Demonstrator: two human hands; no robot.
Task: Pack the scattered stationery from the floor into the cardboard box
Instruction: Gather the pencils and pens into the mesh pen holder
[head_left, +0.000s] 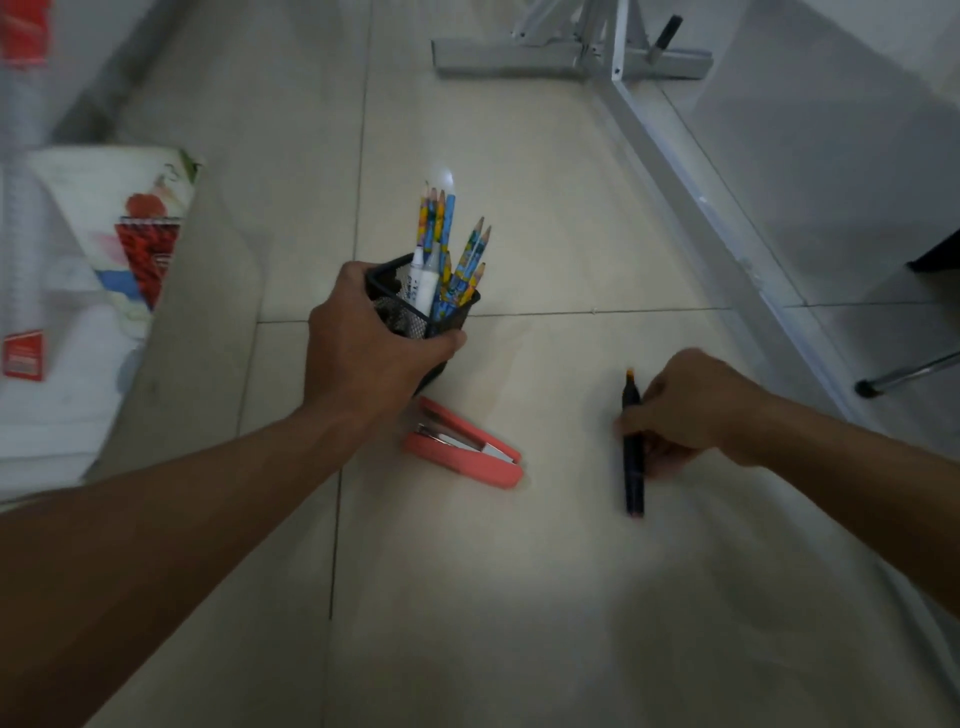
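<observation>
Two hands were busy over the floor: left hand gripped a black mesh pen holder full of pencils, right hand pinched a dark marker. Pink stapler lay on the tiles between them, near the holder.
</observation>
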